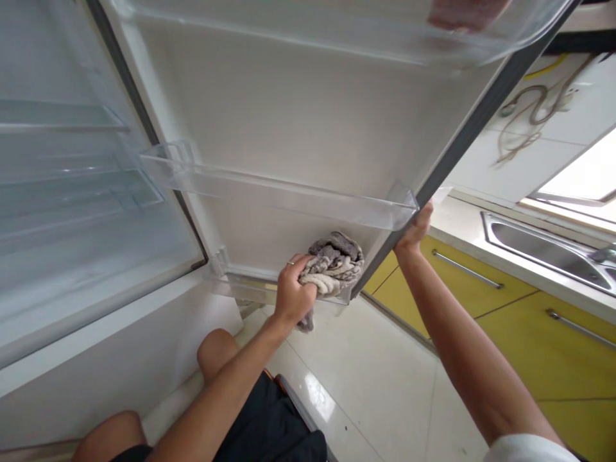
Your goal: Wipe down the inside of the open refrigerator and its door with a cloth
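Observation:
My left hand (292, 292) is closed around a crumpled grey and cream cloth (333, 264). It presses the cloth against the lowest clear shelf (250, 287) of an open fridge door (298, 109). My right hand (414, 230) grips the dark outer edge of that door, fingers curled round it, beside the middle clear door shelf (269, 189). A ring shows on a left finger. My knees are bent below, close to the fridge body.
The fridge interior (72, 192) with glass shelves lies at left. Yellow cabinet fronts (520, 321) with metal handles run along the right under a white counter and steel sink (539, 247). A glossy white tile floor (375, 378) is below. A top door shelf (337, 25) holds something reddish.

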{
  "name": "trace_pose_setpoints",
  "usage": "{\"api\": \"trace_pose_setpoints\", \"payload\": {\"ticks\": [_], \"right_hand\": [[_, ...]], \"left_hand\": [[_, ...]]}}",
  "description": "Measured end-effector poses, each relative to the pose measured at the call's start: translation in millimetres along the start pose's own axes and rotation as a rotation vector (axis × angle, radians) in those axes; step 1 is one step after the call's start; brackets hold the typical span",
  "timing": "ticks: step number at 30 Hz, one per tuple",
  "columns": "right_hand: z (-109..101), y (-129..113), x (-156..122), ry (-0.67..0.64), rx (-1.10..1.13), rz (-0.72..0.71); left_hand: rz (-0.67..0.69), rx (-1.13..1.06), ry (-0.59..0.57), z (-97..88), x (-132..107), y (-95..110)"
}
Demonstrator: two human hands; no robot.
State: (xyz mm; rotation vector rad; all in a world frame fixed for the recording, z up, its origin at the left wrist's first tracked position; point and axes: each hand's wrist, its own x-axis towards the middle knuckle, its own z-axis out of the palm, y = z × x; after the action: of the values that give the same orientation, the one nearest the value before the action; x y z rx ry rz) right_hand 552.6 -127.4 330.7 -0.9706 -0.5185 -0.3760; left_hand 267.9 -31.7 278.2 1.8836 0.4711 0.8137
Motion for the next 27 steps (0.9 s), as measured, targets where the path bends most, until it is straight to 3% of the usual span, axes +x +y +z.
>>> {"api": "trace_pose_setpoints", "payload": {"ticks": [3, 5, 7, 11, 15, 17, 20, 27], "right_hand": [[3, -4, -3, 0.023, 0.019, -0.040], [5, -7, -5, 0.012, 0.011, -0.058], [6, -9, -7, 0.009, -0.003, -0.068], [5, -13, -10, -0.003, -0.028, -0.077], [6, -13, -10, 0.000, -0.019, -0.031], [7, -12, -9, -0.004, 0.004, -0.007], [8, -10, -7, -0.022, 0.033, -0.020], [7, -5, -3, -0.018, 0.008, -0.055]], "left_hand": [[-0.015, -0.107, -0.109, 26.2, -35, 18], [-0.147, -0.301, -0.230, 52.0, -57, 20], [-0.314, -0.432, -0.254, 81.0, -75, 13], [-0.704, -0.840, -0.034, 132.1, -95, -8], [-0.883, -1.195, 0.169, 162.0, -94, -15], [-0.925, -1.237, 0.136, 168.5, -89, -15], [-0.918, -1.222, -0.010, 167.7, -84, -17], [-0.929, -1.099, -0.048, 138.7, -106, -40]]}}
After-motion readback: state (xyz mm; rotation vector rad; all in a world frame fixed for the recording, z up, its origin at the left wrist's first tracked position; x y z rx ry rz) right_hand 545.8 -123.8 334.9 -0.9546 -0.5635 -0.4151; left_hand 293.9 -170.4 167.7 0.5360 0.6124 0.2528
